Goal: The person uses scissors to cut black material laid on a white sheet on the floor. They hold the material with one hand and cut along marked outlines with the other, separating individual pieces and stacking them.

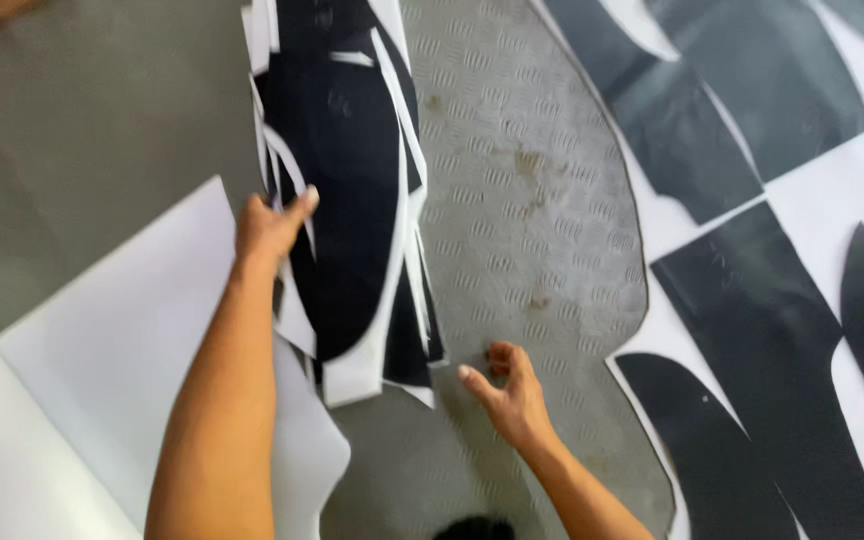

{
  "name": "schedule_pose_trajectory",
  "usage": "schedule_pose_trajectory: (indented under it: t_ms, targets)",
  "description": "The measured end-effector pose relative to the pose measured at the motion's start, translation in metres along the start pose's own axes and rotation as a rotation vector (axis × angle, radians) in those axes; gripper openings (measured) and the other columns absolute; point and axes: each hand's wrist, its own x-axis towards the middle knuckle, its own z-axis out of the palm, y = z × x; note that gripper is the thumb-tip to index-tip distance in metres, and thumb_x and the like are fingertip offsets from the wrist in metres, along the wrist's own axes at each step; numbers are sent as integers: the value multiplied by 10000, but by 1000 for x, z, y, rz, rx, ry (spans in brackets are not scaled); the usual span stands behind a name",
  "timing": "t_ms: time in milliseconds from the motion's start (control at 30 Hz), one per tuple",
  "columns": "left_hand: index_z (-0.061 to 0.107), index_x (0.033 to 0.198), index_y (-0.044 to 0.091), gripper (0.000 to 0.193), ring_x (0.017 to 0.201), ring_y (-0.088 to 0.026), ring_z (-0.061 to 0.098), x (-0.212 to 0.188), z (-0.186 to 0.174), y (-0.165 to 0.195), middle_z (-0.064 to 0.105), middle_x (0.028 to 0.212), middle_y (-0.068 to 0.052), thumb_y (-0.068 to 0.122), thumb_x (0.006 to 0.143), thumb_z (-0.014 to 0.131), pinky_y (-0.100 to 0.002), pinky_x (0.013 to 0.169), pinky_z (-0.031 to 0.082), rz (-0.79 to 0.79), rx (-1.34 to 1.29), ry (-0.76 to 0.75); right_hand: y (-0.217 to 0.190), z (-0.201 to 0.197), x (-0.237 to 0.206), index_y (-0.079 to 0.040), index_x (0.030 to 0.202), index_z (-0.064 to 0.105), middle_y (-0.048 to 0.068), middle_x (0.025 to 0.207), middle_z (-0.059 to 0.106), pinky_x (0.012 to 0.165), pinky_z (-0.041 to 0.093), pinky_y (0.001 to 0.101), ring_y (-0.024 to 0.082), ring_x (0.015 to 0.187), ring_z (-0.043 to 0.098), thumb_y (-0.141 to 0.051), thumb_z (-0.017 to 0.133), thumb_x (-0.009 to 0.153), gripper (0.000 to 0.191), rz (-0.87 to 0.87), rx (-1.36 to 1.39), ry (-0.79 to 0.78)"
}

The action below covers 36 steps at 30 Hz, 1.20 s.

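A bundle of black cut pieces backed with white paper hangs at twelve o'clock, pinched along its edge by the left hand. The right hand, at five o'clock, spreads loosely open (holding nothing) over the grey patterned floor mat. More black pieces on white sheet lie at three o'clock.

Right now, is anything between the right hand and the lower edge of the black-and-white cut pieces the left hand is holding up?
Nothing visible. The right hand hovers over the bare patterned grey mat, just right of the bottom corner of the stack of cut pieces that the left hand holds by its left edge. Only open mat lies between them.
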Motion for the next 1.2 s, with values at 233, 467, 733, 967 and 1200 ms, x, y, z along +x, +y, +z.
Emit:
schedule_pose_trajectory:
  t_ms: [233,467,733,967,1200]
  targets:
    - [559,1283,-101,902,1108,-325,670,-49,33,-4,657,1245,-265,481,684,900,-392,940,540,13,-205,-58,-85,3,73,37,1426,422,279,1267,634,990,541,427,358,1137,672,-507,833,736,970,67,-73,-56]
    - [687,1190,-82,714,1112,-336,696,-103,55,-17,701,1217,-243,488,782,822,-411,952,545,-9,-189,-151,-84,-25,46,51,1225,668,226,1218,670,907,601,415,332,1025,741,-411,888,678,749,158,-206,-135]
    - [551,1334,-23,746,1188,-296,652,-146,57,-34,667,1298,-209,374,767,828,-394,1013,513,-87,-578,-337,-43,-37,18,-8,1413,422,268,1221,677,1007,537,421,346,1101,713,-310,891,674,926,264,241,-258]
    - [475,1449,44,921,1269,-313,588,-216,83,-53,623,1379,-159,384,677,846,-469,1082,469,-353,-984,-624,-35,-95,0,-34,1336,619,142,1205,751,1044,502,372,263,1127,712,-242,861,670,739,239,164,-430]
    - [422,1479,98,977,1259,-326,526,-227,123,-93,540,1409,-125,681,744,696,-564,1085,363,-466,-1437,-792,-9,-192,-62,-31,1296,653,145,1117,777,957,581,359,275,1036,749,-127,863,642,694,255,-11,-444]
